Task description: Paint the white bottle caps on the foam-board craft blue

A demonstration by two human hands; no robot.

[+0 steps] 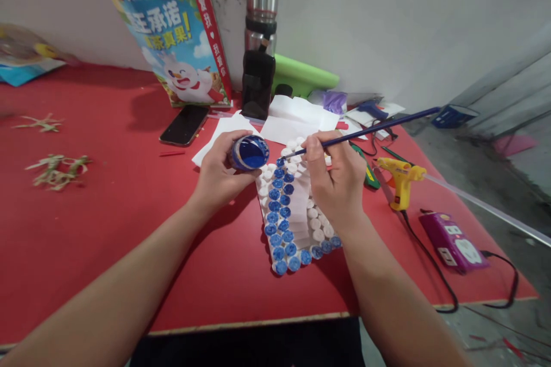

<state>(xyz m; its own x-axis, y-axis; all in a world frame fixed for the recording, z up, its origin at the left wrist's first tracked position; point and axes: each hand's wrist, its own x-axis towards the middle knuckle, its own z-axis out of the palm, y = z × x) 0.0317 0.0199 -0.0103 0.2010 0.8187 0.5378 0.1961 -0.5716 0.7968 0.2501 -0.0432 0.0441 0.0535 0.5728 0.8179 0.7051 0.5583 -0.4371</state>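
Note:
My left hand (224,169) is wrapped round a small jar of blue paint (251,153), its open mouth tipped toward me. Between the fingers and thumb of my right hand (334,175) is a slim dark blue paintbrush (379,126), its tip at a disc near the top of the craft piece. That craft piece (297,223) lies flat, edged with rows of small round discs around a strip of white folded paper. Discs along the left and bottom are blue; those at the top and inner right are white. Part of it is hidden behind my right hand.
On the red table (107,229) stand a printed paper bag (185,40) and a steel bottle (260,51). A phone (184,125) lies left of white paper (297,117). At right are a yellow glue gun (401,180) and a purple power strip (454,241) with cords.

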